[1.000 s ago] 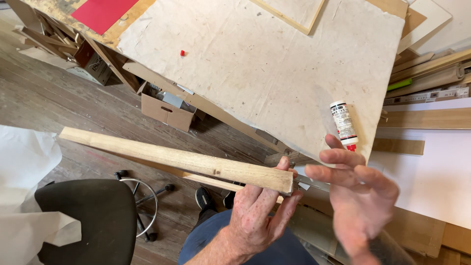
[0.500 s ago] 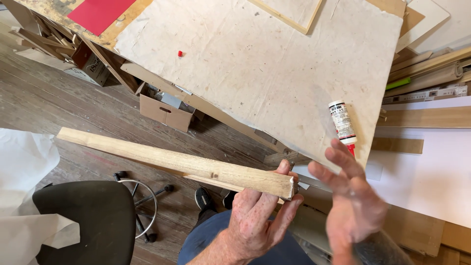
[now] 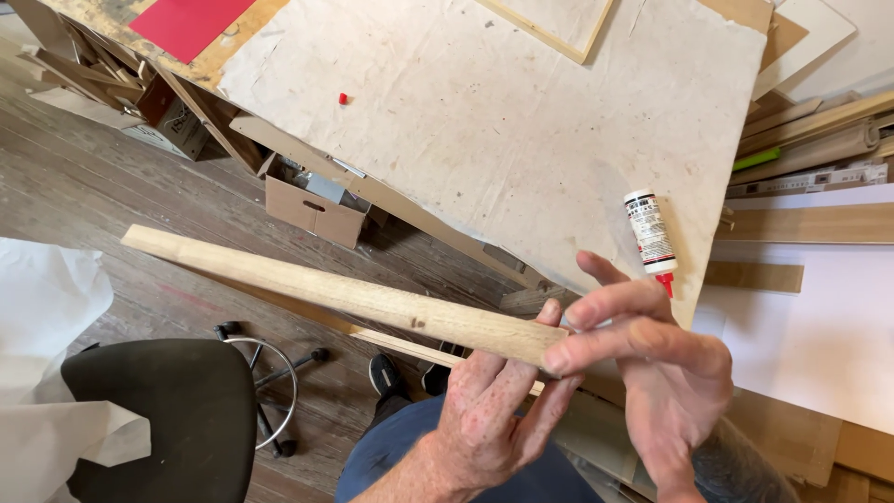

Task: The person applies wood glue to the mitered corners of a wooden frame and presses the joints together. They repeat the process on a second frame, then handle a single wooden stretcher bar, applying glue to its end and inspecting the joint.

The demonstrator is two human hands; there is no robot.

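Your left hand [image 3: 489,410] cradles the wooden strip [image 3: 345,293] near its end; right hand [image 3: 656,373] open, fingertips [image 3: 559,357] rubbing that end, glue bottle [image 3: 650,233] just beyond; keep support steady

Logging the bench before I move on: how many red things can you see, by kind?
Red sheet on the table corner: 1
Small red cap on the tabletop: 1
Red nozzle on the glue bottle: 1
Total: 3
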